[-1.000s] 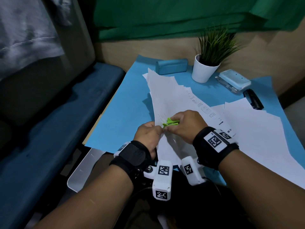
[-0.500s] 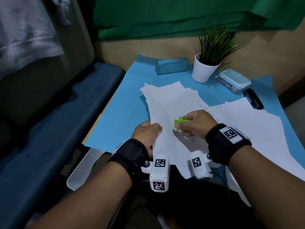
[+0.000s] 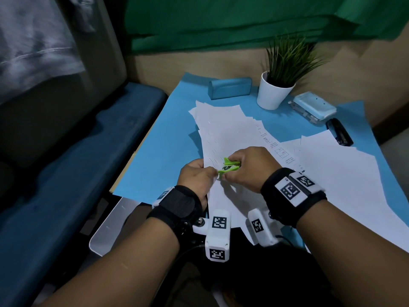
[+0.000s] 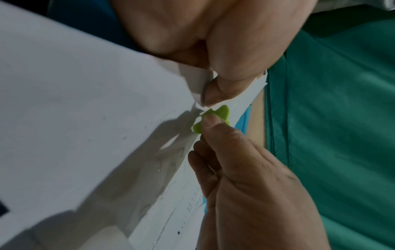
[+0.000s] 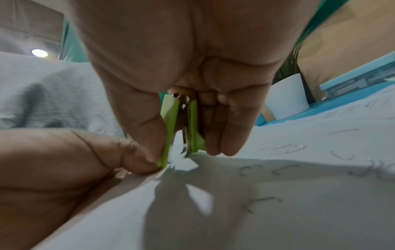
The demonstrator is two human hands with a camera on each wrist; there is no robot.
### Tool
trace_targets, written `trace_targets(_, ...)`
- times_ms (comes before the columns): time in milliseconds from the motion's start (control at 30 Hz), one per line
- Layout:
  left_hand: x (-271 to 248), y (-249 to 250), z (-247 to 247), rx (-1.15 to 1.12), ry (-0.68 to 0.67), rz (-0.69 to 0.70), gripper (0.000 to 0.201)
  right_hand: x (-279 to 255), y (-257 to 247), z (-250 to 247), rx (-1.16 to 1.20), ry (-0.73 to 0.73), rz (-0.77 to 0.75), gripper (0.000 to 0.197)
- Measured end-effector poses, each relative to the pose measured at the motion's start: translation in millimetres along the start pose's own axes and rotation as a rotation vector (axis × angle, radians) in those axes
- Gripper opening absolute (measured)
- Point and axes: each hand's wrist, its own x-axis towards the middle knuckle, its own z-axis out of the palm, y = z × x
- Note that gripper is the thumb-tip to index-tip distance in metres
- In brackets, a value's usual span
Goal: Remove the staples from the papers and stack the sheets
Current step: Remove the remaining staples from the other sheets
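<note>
My right hand [image 3: 245,169] grips a small green staple remover [image 3: 230,166], thumb on one wing and fingers on the other [image 5: 181,128]. Its metal claws sit at the torn corner of a stapled set of white papers [image 3: 223,138]. My left hand [image 3: 197,173] pinches that paper corner [image 4: 205,79] between thumb and finger, right beside the green staple remover [image 4: 213,118]. Several pulled staples [image 5: 284,148] lie loose on the sheet to the right of the tool. A second spread of white sheets [image 3: 340,173] lies on the right of the blue mat.
At the back of the blue mat [image 3: 168,147] stand a blue case [image 3: 230,87], a potted plant [image 3: 276,89], a pale blue hole punch [image 3: 314,107] and a black stapler [image 3: 338,134]. A dark blue seat [image 3: 66,173] runs along the left.
My right hand drew the staple remover away to the right, then brought it back to the paper corner. The upright papers dropped flat and my left hand pinched the corner again.
</note>
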Motion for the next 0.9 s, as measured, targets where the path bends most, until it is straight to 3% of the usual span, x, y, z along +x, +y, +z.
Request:
trace_targets(267, -3, 1, 1, -0.016, 0.005, 0.006, 0.026, -2, -8, 3, 0.000, 0.043, 0.108, 0.037)
trace_targets(533, -3, 0, 0, -0.010, 0.012, 0.021, 0.023, 0, -3, 8, 0.069, -0.004, 0.138, 0.035)
trace_targets(600, -3, 1, -1, -0.007, 0.014, 0.015, 0.022, 2, 5, 12, 0.290, -0.028, 0.193, 0.028)
trace_targets(767, 0, 2, -4, 0.018, 0.061, -0.061, 0.024, -3, 15, 12, 1.295, -0.069, 0.455, 0.012)
trace_targets(833, 2, 0, -6, 0.032, 0.076, -0.093, 0.025, -1, 27, 10, 1.363, -0.106, 0.537, 0.015)
trace_targets(900, 3, -2, -7, 0.030, 0.065, -0.104, 0.019, 1, 36, 8, 1.229, -0.113, 0.581, 0.017)
